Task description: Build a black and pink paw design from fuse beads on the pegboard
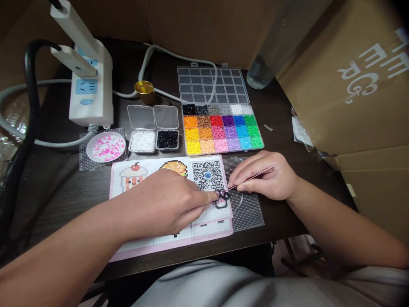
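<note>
My right hand (266, 175) pinches a pair of tweezers (255, 175), whose tips reach left to a small figure of black and pink beads (221, 204). The bead figure sits on a clear pegboard (204, 214) lying over a printed pattern sheet (132, 246). My left hand (179, 200) crosses the sheet from the left. Its index finger is stretched out, with the tip touching the left edge of the bead figure; the other fingers are partly hidden beneath. Under the tweezers, to the right of the sheet, lies another clear pegboard (251, 213).
Beyond the sheet stand a bead box (220, 152) with many colours, small boxes of white beads (142, 140) and black beads (168, 139), and a dish (90, 150) of pink and white beads. Behind are a gold cup (145, 94) and a power strip (92, 106). Cardboard (367, 128) rises at right.
</note>
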A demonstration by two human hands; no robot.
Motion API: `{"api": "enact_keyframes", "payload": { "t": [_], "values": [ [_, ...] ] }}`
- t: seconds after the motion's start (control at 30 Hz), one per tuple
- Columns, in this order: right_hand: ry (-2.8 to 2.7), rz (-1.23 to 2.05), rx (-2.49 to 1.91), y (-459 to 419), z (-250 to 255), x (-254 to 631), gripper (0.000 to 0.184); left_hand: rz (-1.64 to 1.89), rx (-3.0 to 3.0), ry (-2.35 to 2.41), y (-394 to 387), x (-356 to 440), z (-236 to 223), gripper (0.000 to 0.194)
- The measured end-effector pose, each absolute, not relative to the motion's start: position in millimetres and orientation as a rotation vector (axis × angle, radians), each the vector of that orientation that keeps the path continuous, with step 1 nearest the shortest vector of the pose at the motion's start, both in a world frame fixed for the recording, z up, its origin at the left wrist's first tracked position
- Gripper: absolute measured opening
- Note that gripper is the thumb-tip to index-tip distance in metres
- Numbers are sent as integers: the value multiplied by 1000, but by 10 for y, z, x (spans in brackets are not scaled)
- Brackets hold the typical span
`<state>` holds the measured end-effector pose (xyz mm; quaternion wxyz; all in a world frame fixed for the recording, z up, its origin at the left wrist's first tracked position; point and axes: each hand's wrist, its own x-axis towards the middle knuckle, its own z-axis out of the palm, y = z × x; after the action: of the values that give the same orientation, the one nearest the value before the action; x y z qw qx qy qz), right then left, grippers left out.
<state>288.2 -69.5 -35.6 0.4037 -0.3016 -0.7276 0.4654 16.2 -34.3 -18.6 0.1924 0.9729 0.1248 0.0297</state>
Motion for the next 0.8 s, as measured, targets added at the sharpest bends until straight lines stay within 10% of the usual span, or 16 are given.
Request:
{"api": "enact_keyframes", "payload": {
  "t": [0.8],
  "values": [
    [-1829, 1200, -799, -706, -340, 2878, 10, 150, 2771, 317, -345, 160, -196, 37]
  ]
}}
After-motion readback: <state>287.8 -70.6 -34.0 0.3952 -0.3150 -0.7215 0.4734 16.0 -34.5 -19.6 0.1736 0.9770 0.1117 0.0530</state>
